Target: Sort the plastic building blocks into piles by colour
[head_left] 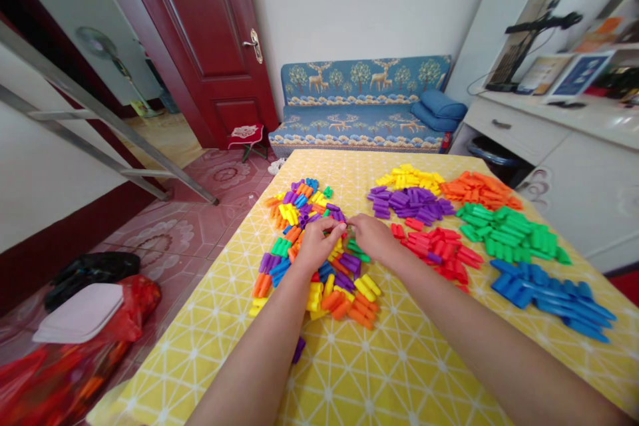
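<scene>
My left hand [319, 241] is over a mixed pile of small plastic tubes, cap-like in shape [341, 306], in orange, yellow, purple, green and blue. Its thumb and index finger are pinched together. Close beside it, my right hand [370, 237] is closed at the pile's right edge, fingertips almost meeting the left ones. Whatever is between the fingers is too small and hidden to make out. To the right lie single-colour heaps: yellow [410, 178], purple [414, 204], orange [480, 190], red [442, 249], green [509, 233] and blue [549, 294]. One purple piece lies on the red heap.
A yellow patterned cloth [399, 359] covers the table. Beyond it stands a blue sofa [344, 116]; a white cabinet [574, 193] is at the right. On the floor to the left are red bags [64, 373] with a pale lid [82, 313], and a metal ladder [124, 146].
</scene>
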`<action>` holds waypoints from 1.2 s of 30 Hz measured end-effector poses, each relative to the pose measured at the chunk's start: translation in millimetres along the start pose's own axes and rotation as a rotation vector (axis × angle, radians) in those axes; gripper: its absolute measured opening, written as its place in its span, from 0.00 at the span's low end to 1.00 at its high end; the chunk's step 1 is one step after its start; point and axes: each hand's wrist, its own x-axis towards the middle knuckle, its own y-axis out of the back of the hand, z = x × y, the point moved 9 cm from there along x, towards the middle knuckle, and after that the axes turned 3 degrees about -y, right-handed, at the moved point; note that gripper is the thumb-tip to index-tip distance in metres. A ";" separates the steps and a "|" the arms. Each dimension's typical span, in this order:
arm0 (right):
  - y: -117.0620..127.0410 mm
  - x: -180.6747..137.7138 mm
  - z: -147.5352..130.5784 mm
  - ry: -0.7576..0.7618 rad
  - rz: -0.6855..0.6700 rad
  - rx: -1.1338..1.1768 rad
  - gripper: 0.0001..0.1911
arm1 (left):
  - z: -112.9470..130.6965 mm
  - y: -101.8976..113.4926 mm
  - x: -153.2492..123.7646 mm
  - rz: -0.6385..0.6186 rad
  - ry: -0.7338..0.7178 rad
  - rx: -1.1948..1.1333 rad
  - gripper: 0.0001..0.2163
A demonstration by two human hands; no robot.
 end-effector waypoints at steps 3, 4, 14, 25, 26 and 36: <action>2.4 -21.6 18.1 -0.008 0.113 0.274 0.12 | 0.6 -0.1 -0.2 -0.001 0.011 -0.002 0.14; 1.5 -28.0 24.6 -0.014 0.130 0.369 0.12 | 0.7 -0.2 -0.4 -0.002 0.013 0.000 0.14; -1.4 -54.4 16.7 0.124 0.142 0.394 0.25 | -0.9 -1.7 -0.8 -0.006 -0.011 0.024 0.14; -4.8 -56.6 8.6 0.103 0.198 0.231 0.17 | 0.3 -5.4 -0.8 -0.041 -0.047 0.052 0.11; -5.1 -56.7 9.7 0.102 0.209 0.249 0.16 | 0.7 -5.5 -1.0 -0.043 -0.049 0.048 0.10; -1.4 -54.9 24.1 0.086 0.359 0.423 0.14 | 11.2 -3.7 -0.3 -0.026 -0.114 -0.010 0.08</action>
